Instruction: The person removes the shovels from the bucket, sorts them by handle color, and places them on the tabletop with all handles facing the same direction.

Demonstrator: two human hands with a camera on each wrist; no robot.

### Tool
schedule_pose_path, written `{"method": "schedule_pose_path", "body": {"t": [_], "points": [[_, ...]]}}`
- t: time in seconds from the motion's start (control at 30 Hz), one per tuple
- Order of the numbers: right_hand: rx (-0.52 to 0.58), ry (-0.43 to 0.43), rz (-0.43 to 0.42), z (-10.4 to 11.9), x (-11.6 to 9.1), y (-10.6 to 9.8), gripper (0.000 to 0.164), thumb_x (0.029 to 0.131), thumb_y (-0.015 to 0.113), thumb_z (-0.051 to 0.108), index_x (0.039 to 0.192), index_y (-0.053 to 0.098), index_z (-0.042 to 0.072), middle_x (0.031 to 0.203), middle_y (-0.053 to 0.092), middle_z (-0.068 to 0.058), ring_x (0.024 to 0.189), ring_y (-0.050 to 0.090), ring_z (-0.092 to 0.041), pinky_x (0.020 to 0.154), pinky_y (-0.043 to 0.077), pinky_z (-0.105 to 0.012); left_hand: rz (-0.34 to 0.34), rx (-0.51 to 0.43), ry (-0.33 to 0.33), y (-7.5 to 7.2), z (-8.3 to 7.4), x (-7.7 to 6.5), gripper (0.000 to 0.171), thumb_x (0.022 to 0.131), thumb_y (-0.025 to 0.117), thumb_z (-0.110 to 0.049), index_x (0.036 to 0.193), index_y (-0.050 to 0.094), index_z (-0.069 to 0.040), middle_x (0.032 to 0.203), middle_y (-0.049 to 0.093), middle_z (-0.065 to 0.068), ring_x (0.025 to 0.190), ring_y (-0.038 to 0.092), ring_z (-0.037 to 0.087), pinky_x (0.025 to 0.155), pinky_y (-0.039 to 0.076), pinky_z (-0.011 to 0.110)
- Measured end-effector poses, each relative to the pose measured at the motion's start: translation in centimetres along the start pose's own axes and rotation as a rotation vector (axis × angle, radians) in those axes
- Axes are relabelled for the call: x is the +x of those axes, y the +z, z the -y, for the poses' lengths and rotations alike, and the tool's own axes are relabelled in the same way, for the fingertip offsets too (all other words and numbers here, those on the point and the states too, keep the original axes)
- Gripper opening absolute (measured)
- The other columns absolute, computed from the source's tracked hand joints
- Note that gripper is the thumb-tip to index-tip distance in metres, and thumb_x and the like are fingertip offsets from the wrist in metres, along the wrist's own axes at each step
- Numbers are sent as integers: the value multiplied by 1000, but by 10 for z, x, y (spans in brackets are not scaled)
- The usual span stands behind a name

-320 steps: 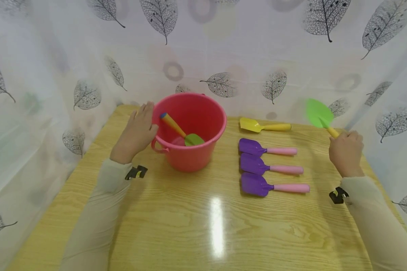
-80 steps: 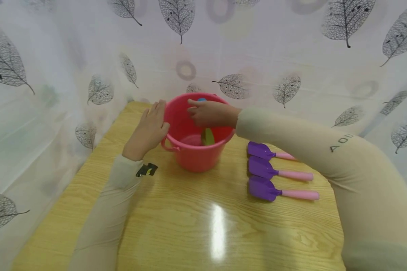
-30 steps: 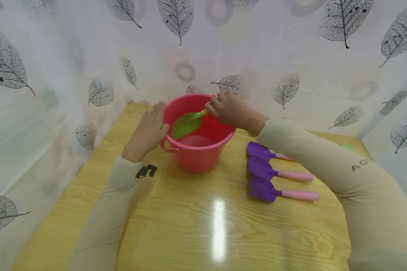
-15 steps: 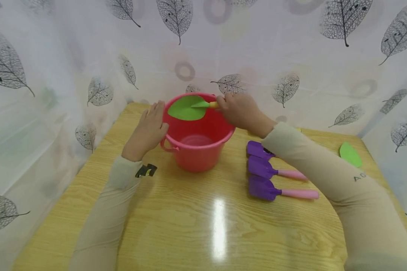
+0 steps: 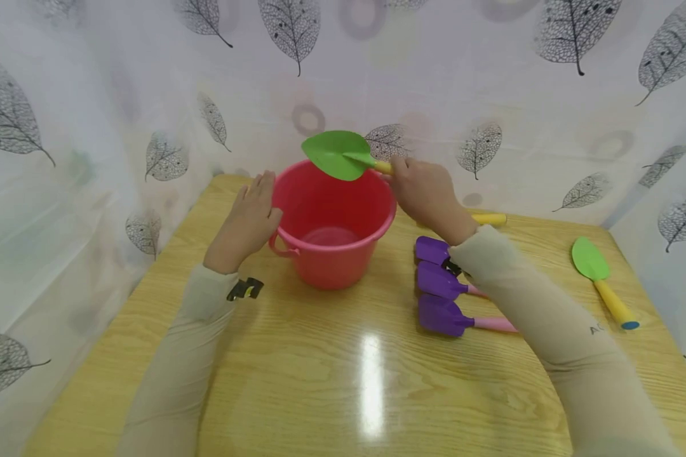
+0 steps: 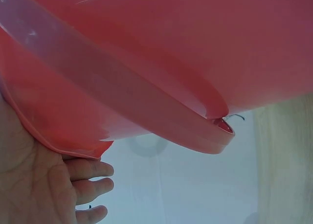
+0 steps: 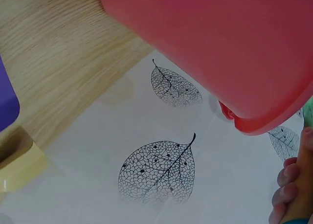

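Note:
A pink bucket (image 5: 334,263) stands on the wooden table, its inside bare in the head view. My left hand (image 5: 244,222) rests against the left side of its rim, fingers straight; the left wrist view shows the palm and fingers (image 6: 90,190) along the rim, beside the bucket's handle (image 6: 146,104). Above the bucket's back right rim, my right hand (image 5: 425,193) grips a trowel by its yellow handle. The trowel's green blade (image 5: 338,154) points left over the opening. In the right wrist view, curled fingers (image 7: 286,185) wrap the handle.
Three purple shovels (image 5: 441,315) with pink handles lie right of the bucket, partly under my right forearm. Behind them lies a yellow shovel (image 5: 490,219), mostly hidden by the right hand. Another green trowel (image 5: 591,260) lies at the table's right edge. A leaf-print curtain (image 5: 423,76) hangs behind.
My right hand has lifted the green trowel out of the bucket, up and to the right. The other green trowel, held by that hand earliest, now lies on the right. The left hand stays at the rim.

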State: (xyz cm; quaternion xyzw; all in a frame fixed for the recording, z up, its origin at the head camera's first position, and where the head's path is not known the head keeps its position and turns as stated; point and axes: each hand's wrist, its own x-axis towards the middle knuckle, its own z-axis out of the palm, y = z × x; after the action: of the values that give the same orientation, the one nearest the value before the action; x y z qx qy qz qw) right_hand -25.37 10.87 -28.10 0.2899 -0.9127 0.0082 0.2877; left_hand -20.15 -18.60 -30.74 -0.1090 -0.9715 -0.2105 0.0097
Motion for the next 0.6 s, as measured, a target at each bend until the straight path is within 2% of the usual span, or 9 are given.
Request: {"method": "schedule_pose_path", "body": {"t": [0.17, 0.43, 0.6], "points": [[21, 124, 57, -3, -10, -1, 33, 96, 49, 32, 84, 48, 1, 62, 49, -11, 47, 46, -28, 40, 41, -40, 1, -3, -5, 0, -1, -1, 65, 95, 32, -19, 149, 4, 4, 158, 7, 19, 147, 2, 33, 119, 1, 52], [63, 316, -3, -11, -30, -2, 35, 98, 46, 32, 88, 49, -2, 64, 51, -17, 49, 49, -34, 43, 40, -47, 1, -5, -11, 1, -1, 0, 66, 95, 33, -19, 149, 4, 3, 158, 7, 18, 147, 3, 34, 119, 2, 53], [74, 393, -20, -22, -43, -5, 36, 98, 44, 31, 91, 51, -4, 66, 53, -19, 50, 49, -34, 42, 39, -46, -1, -1, -15, 1, -2, -1, 66, 95, 33, -19, 149, 5, 3, 158, 7, 18, 147, 3, 34, 119, 2, 53]]}}
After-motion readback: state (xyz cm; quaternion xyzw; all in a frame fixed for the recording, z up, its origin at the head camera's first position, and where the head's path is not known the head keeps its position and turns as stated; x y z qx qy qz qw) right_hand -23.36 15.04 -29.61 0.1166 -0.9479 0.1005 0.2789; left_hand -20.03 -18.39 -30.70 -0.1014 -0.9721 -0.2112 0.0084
